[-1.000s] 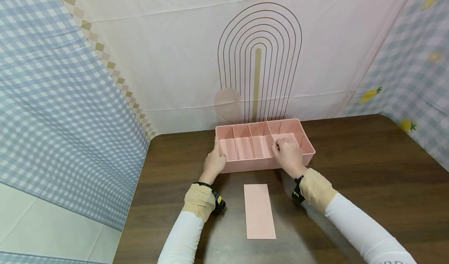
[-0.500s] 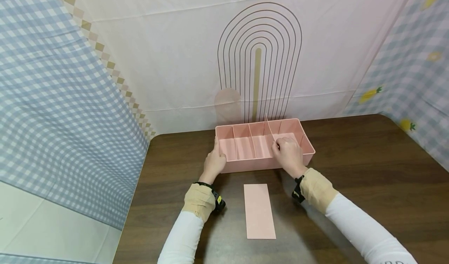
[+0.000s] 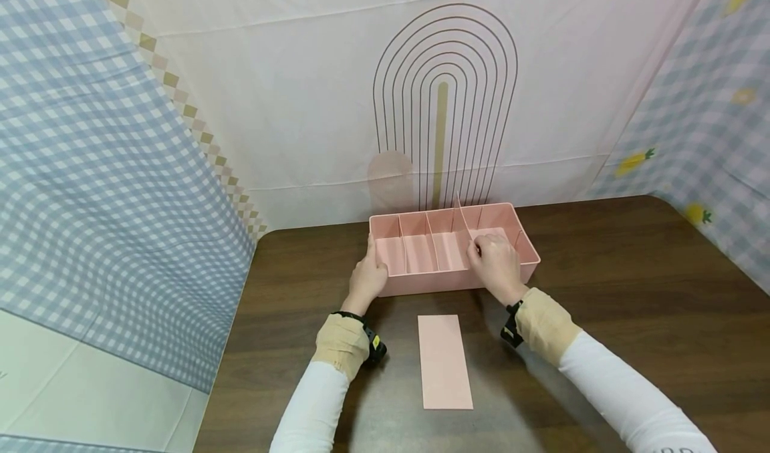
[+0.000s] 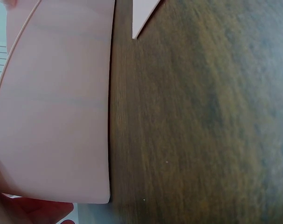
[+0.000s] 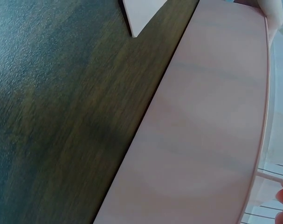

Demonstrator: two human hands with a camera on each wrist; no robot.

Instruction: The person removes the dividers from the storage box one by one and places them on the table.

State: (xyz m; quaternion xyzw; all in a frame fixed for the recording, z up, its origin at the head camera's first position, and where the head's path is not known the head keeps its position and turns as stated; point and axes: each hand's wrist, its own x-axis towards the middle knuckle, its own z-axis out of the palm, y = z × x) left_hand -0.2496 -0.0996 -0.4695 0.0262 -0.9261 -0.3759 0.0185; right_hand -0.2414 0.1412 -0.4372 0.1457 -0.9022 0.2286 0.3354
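A long pink storage box [image 3: 430,283] with thin upright dividers stands on the table. My left hand [image 3: 367,280] grips its front left corner, index finger along the left end and thumb at the front wall. Its fingers [image 4: 36,211] show past the box's end in the left wrist view. With curled fingers, my right hand [image 3: 496,264] pinches the rightmost divider [image 3: 465,220] inside the box. That divider is tilted, its back end sticking up above the back rim. Two other dividers stand level with the rim to its left. A loose flat pink panel [image 3: 445,363] lies in front of the box.
The dark wooden table [image 3: 625,272] meets a white patterned cloth [image 3: 313,105] close behind the box. A blue checked cloth [image 3: 150,206] hangs along the left side, with another checked cloth [image 3: 722,152] at the right.
The back end of the pinched divider has risen slightly above the box's back rim. My left hand and the loose panel have stayed in place.
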